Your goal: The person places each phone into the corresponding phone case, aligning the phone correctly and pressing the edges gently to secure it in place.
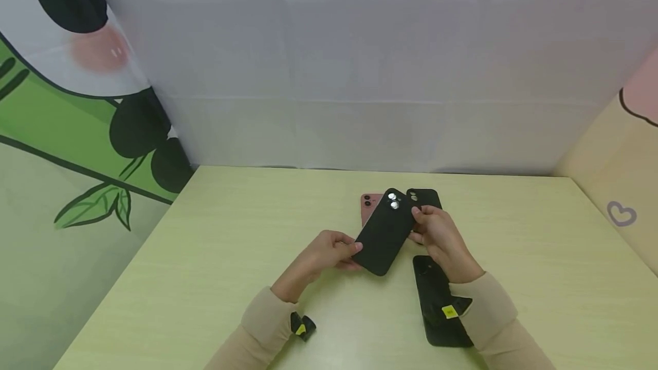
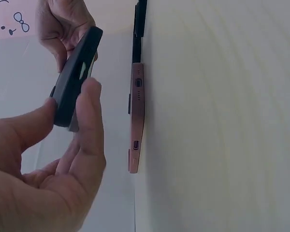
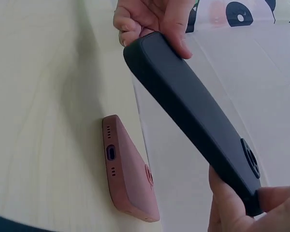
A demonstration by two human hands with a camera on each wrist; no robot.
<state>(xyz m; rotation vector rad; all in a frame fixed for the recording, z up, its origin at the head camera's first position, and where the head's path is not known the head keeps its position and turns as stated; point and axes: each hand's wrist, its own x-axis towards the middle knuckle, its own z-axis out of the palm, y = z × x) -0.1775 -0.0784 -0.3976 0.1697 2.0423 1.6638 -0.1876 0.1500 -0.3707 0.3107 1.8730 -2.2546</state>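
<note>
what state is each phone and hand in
held black phone, raised, tilted
pink phone, lying flat, camera side up
far black phone, lying down, partly hidden
near black phone, lying flat, partly hidden
left hand, pinching held black phone
right hand, pinching its camera end

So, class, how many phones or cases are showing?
4: a held black one between left hand and right hand; a pink one and far black one, partly covered, lying beyond it; a near black one partly blocked by the right sleeve. Others may be hidden.
</note>
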